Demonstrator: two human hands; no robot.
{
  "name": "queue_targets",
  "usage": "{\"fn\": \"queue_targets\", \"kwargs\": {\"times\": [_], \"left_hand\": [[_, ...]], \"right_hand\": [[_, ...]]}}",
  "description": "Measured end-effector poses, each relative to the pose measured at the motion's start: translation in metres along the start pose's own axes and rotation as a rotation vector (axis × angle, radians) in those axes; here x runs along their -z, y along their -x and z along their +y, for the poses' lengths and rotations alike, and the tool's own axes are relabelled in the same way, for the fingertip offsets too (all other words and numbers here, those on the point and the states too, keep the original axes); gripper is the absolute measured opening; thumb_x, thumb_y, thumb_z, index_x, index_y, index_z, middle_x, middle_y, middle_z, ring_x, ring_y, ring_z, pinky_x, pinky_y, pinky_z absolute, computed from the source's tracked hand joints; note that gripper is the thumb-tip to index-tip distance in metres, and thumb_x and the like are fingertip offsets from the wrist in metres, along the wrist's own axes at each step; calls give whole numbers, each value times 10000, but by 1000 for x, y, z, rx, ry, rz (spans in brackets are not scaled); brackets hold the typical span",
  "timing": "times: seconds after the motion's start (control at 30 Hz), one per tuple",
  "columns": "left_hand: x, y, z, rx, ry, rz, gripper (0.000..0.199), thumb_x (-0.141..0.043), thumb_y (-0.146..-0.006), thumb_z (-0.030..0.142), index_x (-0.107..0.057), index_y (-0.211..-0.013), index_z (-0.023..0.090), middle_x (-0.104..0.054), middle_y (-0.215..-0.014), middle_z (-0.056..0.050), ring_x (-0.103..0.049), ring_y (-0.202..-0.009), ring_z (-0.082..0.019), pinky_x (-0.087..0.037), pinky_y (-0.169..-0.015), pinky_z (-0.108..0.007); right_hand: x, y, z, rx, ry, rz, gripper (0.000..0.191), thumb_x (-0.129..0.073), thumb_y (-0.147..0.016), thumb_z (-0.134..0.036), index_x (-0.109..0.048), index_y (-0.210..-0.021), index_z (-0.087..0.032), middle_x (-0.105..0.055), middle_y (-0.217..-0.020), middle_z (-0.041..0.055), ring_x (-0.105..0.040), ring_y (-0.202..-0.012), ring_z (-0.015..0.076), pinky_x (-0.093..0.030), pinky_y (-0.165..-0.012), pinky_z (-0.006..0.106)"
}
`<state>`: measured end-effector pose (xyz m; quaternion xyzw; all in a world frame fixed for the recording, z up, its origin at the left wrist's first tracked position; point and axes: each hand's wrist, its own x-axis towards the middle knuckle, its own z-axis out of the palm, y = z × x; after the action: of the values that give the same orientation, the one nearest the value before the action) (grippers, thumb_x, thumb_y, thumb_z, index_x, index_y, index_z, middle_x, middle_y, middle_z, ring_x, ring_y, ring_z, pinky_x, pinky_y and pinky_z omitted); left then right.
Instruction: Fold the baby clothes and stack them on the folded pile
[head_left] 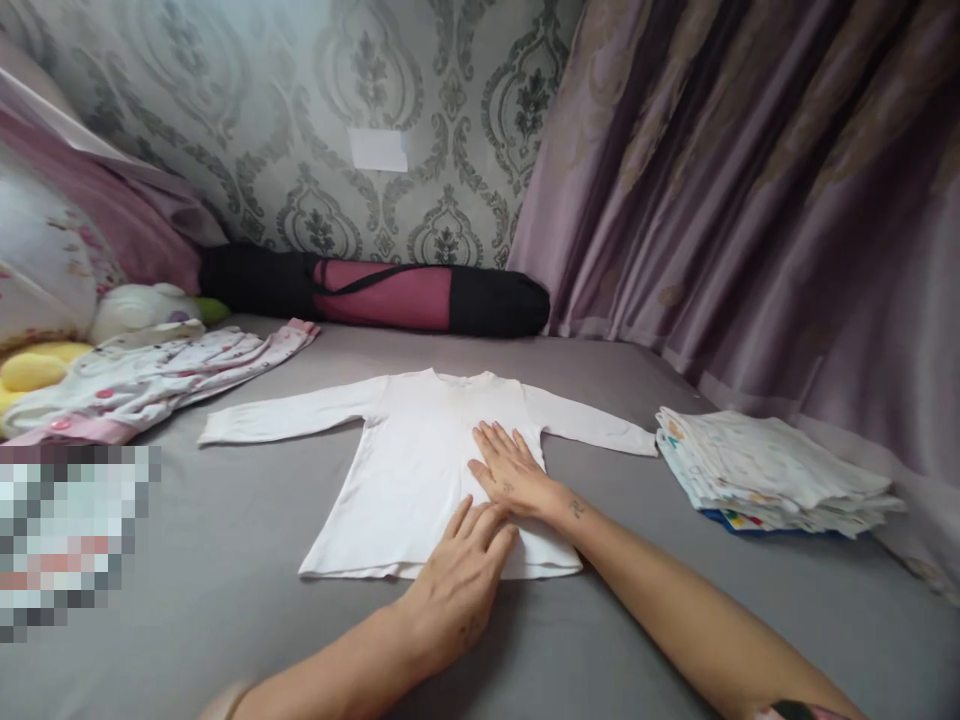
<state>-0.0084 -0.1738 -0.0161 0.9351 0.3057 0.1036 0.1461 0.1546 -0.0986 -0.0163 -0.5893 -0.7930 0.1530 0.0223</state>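
A white long-sleeved shirt [405, 480] lies spread on the grey sheet, its neckline facing away from me and both sleeves stretched out to the sides. My right hand [511, 472] rests palm down on the right half of its body, fingers extended. Closer to me, my left hand [466, 570] reaches over the bottom hem, with slightly bent fingers on the fabric and the thumb apart. Its fingertips lie just below my right hand. Nothing shows in either hand, and part of the hem is hidden under them.
A stack of folded clothes [772, 470] sits at the right by the purple curtain [675, 180]. Patterned clothing [187, 370] and plush toys [142, 308] lie at the left. Along the wall stretches a black and maroon long bag [390, 297]. The grey sheet [247, 530] surrounds the shirt.
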Motion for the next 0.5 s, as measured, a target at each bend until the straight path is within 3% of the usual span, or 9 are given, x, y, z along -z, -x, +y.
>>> {"fn": "queue_targets", "kwargs": {"times": [0.13,0.23,0.37,0.5], "left_hand": [[-5,8,5,-16,70,-27,519,-360,-976,383,-367,-1463,205,-299,-1567,-113,-205,-1461,-307,-206,-1176,-550],[-1,13,7,-65,141,-71,637,-320,-961,567,-244,-1523,277,-241,-1590,-82,-141,-1470,-346,-142,-1163,-623],[-1,15,6,-89,172,-121,712,-306,-942,623,-170,-1545,271,-206,-1594,-96,-113,-1466,-380,-102,-1145,-668],[-13,13,2,-110,148,-103,771,-303,-923,660,-123,-1553,255,-207,-1589,-101,-108,-1462,-396,-85,-1131,-690]], "right_hand": [[4,-23,6,-108,0,-5,697,-161,-985,-500,-154,-1547,-87,-59,-1619,106,3,-1488,246,0,-1186,463],[6,-49,14,-223,18,39,688,-152,-990,-464,-137,-1543,-56,-56,-1618,130,-2,-1487,259,-9,-1186,462],[9,-83,24,-350,52,93,652,-181,-988,-385,-164,-1531,-23,-76,-1614,158,-33,-1481,294,-22,-1184,463],[12,-105,31,-406,73,121,647,-177,-987,-376,-167,-1531,-26,-92,-1614,153,-58,-1477,305,-42,-1180,476]]}}
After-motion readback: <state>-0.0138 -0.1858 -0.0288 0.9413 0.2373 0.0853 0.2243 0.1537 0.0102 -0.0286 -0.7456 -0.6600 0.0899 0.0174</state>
